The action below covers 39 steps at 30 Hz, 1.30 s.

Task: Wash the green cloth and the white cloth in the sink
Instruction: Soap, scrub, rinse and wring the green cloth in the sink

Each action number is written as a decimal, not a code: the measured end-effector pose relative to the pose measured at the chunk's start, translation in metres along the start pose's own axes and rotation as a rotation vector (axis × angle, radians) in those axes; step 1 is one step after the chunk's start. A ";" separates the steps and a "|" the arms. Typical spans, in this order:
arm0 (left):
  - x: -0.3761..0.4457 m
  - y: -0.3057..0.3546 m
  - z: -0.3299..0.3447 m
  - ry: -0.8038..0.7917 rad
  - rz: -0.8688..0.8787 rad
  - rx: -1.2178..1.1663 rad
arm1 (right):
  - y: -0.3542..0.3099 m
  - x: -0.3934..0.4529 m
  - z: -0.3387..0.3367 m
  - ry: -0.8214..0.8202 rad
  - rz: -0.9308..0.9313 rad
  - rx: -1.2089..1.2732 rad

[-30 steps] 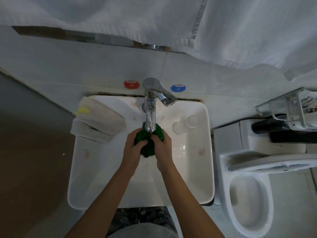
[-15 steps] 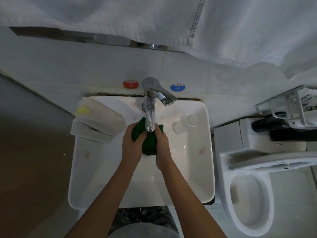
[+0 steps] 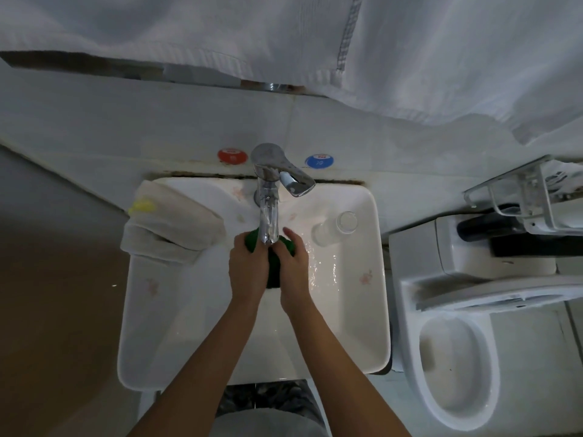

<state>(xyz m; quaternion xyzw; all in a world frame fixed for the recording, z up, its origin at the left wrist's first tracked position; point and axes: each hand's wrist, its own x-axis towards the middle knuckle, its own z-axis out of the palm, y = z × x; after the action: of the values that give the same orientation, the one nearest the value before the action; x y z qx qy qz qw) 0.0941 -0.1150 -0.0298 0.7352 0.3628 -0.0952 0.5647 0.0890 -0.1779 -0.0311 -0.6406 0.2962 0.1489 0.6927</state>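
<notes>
Over the white ceramic sink (image 3: 353,326), the folded white cloth (image 3: 170,228) lies untouched on its left rim. Under the chrome tap (image 3: 269,212), left hand (image 3: 247,272) and right hand (image 3: 291,272) have pressed closer, fingers curled round the bunched green cloth (image 3: 273,272), now mostly hidden: scrubbing continues.

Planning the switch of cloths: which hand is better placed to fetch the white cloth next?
Left hand: the white cloth lies on the sink's left rim, nearer it than the right hand. Both hold the green cloth.
</notes>
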 end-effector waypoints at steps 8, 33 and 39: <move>0.001 0.005 -0.004 0.058 0.143 -0.039 | -0.007 -0.002 0.012 0.093 0.044 -0.027; -0.002 -0.004 -0.030 -0.157 0.045 -0.302 | -0.010 0.009 -0.009 -0.231 0.007 -0.005; 0.002 -0.001 -0.030 -0.169 0.093 -0.205 | -0.006 0.005 -0.002 -0.038 -0.131 -0.196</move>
<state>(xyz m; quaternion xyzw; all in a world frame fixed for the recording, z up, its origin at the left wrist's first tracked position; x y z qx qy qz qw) 0.0871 -0.0868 -0.0216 0.6790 0.2872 -0.0930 0.6692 0.0961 -0.1815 -0.0292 -0.7204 0.2244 0.1437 0.6403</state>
